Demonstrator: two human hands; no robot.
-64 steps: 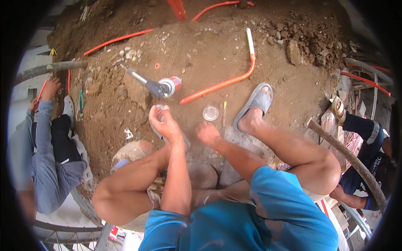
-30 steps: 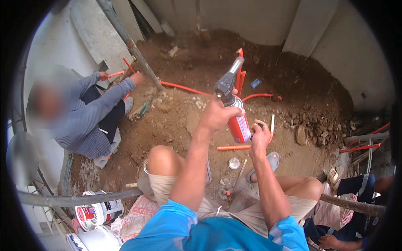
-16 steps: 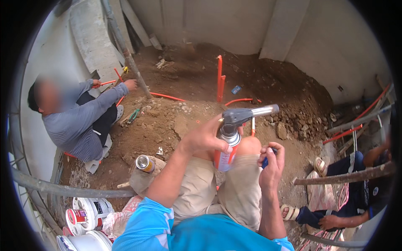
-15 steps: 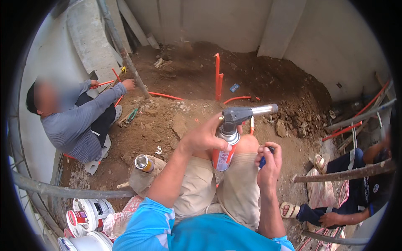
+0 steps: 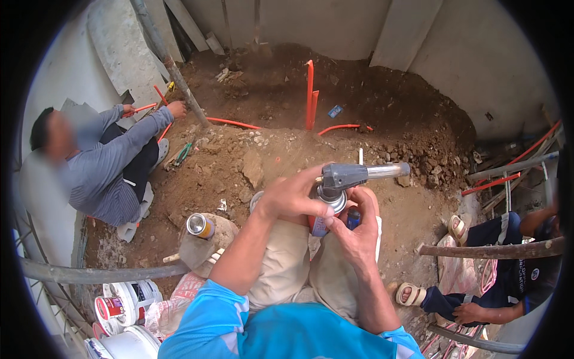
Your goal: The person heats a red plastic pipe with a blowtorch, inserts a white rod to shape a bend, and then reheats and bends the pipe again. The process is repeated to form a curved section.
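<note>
My left hand (image 5: 292,196) is wrapped round the neck of a gas torch (image 5: 342,178), whose black head and metal nozzle point right over my knees. Below the head, its red gas canister (image 5: 317,226) is mostly hidden by my hands. My right hand (image 5: 359,242) is closed round a small dark blue object (image 5: 353,216), too covered to name. The right thumb and fingertips reach the canister's upper part, just under the torch head.
On the left a person (image 5: 110,164) squats holding an orange pipe (image 5: 145,108). Another can (image 5: 200,226) stands by my left knee, with white buckets (image 5: 128,302) beyond. Upright orange pipes (image 5: 310,96) rise from the dirt ahead. At right sits another person (image 5: 508,287) behind a metal bar (image 5: 490,248).
My right hand has moved left and up to the canister, bringing the dark blue object with it. The torch has shifted slightly right and down. The squatting person's hands moved slightly.
</note>
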